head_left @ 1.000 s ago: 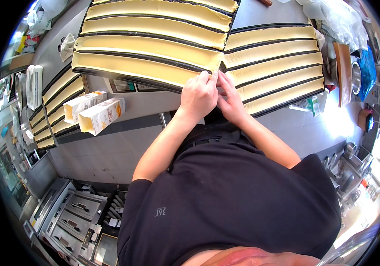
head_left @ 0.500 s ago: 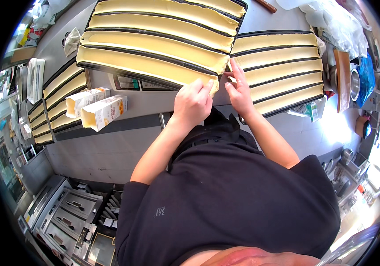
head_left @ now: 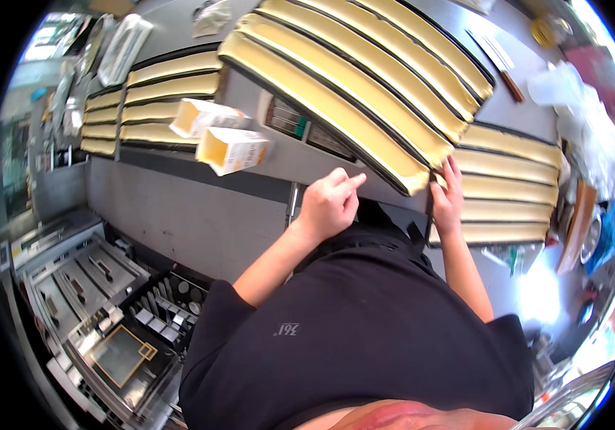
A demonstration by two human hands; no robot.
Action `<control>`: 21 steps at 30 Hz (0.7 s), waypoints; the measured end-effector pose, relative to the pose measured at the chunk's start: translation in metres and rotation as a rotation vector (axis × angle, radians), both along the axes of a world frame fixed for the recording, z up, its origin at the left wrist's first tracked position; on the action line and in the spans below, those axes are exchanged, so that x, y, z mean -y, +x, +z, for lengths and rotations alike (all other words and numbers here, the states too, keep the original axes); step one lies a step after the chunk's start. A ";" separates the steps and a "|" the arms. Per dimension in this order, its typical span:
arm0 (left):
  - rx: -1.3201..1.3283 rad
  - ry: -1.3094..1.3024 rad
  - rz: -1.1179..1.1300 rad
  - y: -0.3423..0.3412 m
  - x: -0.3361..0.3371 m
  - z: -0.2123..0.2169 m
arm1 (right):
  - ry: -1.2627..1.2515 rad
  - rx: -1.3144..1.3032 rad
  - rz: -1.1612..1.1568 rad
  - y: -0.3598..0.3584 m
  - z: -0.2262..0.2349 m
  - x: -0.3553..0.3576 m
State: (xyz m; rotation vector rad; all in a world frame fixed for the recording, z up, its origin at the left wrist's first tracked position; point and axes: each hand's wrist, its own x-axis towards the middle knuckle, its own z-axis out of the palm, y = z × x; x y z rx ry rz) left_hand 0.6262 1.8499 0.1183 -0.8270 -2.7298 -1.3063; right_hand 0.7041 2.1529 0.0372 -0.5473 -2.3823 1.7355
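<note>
A black channelled baking tray [head_left: 307, 94] lies at an angle on the counter, its long troughs lined with smooth, pale-yellow dough. At its near right corner my right hand [head_left: 448, 199] grips the edge, with the thumb on one side and the fingers on the other. My left hand [head_left: 330, 204] is off the tray, near its front edge. Its fingers are curled in with the index finger bent outward; anything inside them is hidden. Under that near right corner, a second dough-lined tray [head_left: 501, 190] is partly covered.
More filled trays [head_left: 167, 93] stand at the left. Beside them are two opened cartons [head_left: 232, 150]. A long-bladed knife with a wooden handle [head_left: 512, 86] lies at the far right, near crumpled clear plastic bags [head_left: 580, 107]. Kitchen equipment [head_left: 117, 355] stands at the lower left.
The front tray has turned clockwise, its right corner swinging toward me. My left hand has come away from the dough at that corner, while my right hand stays at the edge.
</note>
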 end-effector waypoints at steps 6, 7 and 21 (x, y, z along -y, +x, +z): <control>0.193 0.149 0.050 0.007 0.056 0.031 | 0.227 0.013 -0.105 -0.016 0.024 -0.012; 0.247 0.186 0.043 0.004 0.069 0.045 | 0.243 0.009 -0.117 -0.034 0.040 -0.005; 0.183 -0.157 0.261 -0.345 0.203 0.096 | 0.734 -0.420 0.661 -0.486 0.071 0.238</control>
